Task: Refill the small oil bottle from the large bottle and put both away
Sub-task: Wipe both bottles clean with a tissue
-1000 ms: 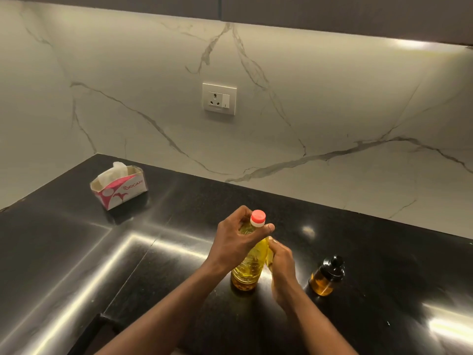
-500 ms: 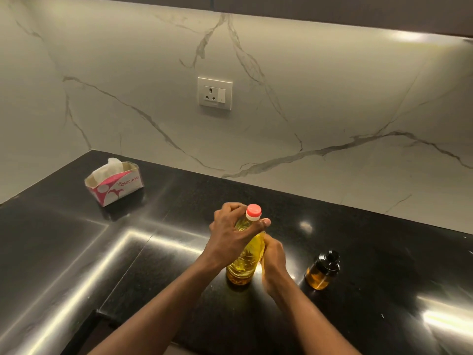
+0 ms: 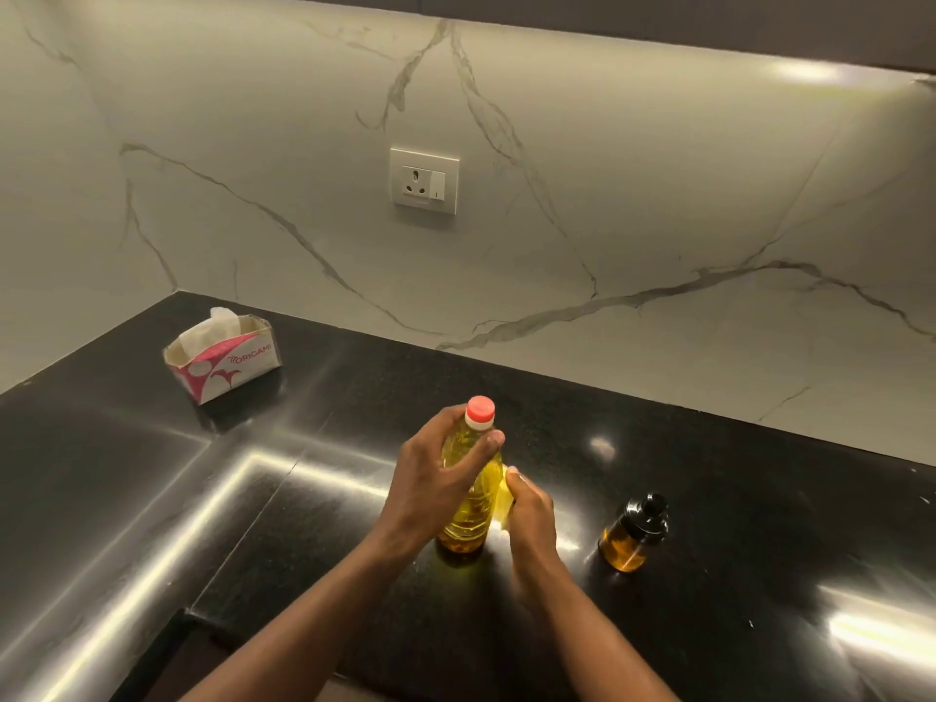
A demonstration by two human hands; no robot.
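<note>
Two bare forearms reach in from the lower edge over a glossy black countertop (image 3: 283,539) to a large bottle (image 3: 468,514) of yellow oil, which stands upright on the stone with its red cap (image 3: 480,409) in place. The step in hand looks like getting this bottle open. To do that well, one hand should brace the body low down so the base cannot skid on the slick counter. The other hand should turn the cap without squeezing the soft plastic, which could push oil out once the seal breaks. The left hand (image 3: 430,481) wraps the bottle's upper body just under the cap, fingers curled round the far side and thumb across the front. The right hand (image 3: 532,511) sits against the lower right side, thumb lying up the plastic and fingers curled in. It seems to grip the bottle there, though the fingers are partly hidden. Just to the right, apart from both hands, stands the small oil bottle (image 3: 633,537), dark-capped, with amber oil showing in its glass. Farther back on the left sits an open tissue box (image 3: 225,362). Beyond is a veined marble wall with a wall socket (image 3: 424,180).
</note>
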